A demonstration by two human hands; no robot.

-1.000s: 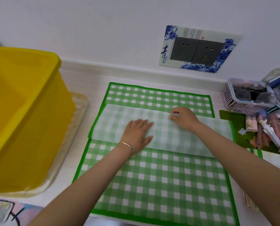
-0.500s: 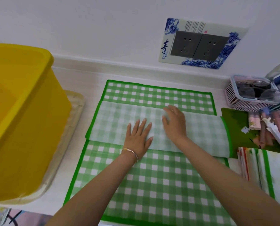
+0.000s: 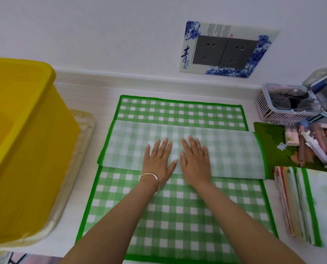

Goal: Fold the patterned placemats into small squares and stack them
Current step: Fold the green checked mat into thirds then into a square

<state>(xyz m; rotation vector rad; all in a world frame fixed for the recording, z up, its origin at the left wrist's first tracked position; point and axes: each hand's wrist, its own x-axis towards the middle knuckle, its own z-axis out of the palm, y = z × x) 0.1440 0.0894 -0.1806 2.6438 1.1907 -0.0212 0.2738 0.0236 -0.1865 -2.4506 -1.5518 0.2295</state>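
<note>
Our green checked placemat [image 3: 178,216] lies on the counter [image 3: 86,96], a stack of mats [image 3: 300,204] at its right. At its middle, our left hand [image 3: 159,161] and right hand [image 3: 195,159] press flat, fingers straight, on its pale folded-over flap [image 3: 231,153]. Beyond it is a wall socket [image 3: 225,52].

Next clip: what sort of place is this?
Probably a home, at a white counter against a wall. Clues: the sockets in a decorated blue-and-white surround, the basket of small items, and the yellow bin beside the placemat.
</note>
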